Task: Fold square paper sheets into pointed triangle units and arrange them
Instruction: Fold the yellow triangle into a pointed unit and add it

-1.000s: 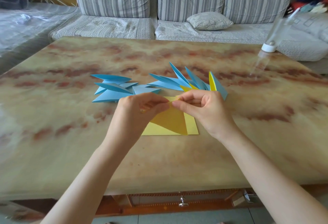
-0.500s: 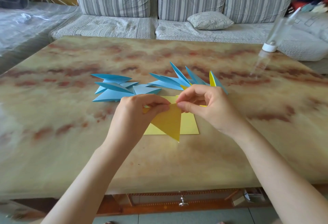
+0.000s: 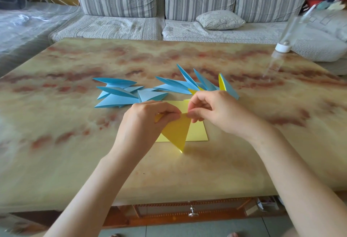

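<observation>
A yellow folded paper triangle hangs point-down just above the table. My left hand pinches its top left edge and my right hand pinches its top right corner. Under it lies a flat yellow square sheet. Behind my left hand, several blue pointed units lie loose in a pile. Farther right, several blue units fan out, with a yellow-and-blue unit at their right end, partly hidden by my right hand.
The marbled table has a drawer knob below its front edge. A clear bottle with a white cap leans at the far right corner. A striped grey sofa with a cushion stands behind.
The yellow triangle has been lifted off the flat sheet and narrowed, and its point now hangs lower toward me. Both hands kept their pinch and rose slightly.
</observation>
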A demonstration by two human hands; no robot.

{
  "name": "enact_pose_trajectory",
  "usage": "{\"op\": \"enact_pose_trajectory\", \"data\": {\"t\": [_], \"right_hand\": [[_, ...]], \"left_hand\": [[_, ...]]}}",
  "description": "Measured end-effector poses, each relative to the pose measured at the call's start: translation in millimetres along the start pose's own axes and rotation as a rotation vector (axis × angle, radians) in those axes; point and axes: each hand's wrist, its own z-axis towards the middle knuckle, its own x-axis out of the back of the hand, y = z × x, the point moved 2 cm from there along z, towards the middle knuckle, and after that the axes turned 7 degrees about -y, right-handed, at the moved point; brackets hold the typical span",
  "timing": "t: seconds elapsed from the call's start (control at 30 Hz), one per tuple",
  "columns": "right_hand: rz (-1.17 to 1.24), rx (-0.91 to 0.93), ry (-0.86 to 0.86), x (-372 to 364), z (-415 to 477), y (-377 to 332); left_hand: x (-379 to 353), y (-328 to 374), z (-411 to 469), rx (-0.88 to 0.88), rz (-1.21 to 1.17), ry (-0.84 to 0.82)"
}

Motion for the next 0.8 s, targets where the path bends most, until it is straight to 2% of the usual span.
{"op": "enact_pose_trajectory", "data": {"t": [0.07,0.2,0.27,0.67,0.8], "right_hand": [[0.061,0.027,0.057,-2,0,0],[0.457,0.035,0.172,-5,-1,2],[0.551,0.018,0.182,-4,-2,2],[0.59,0.044,0.298,-12,2,0],[0.656,-0.019,0.251,-15,1,0]], "left_hand": [[1,0,0,0.018,-0.018,0.029],[5,2,1,0.085,-0.137,0.065],[6,4,0,0.094,-0.177,0.071],[4,5,2,0.122,-0.267,0.069],[5,2,1,0.14,-0.307,0.077]]}}
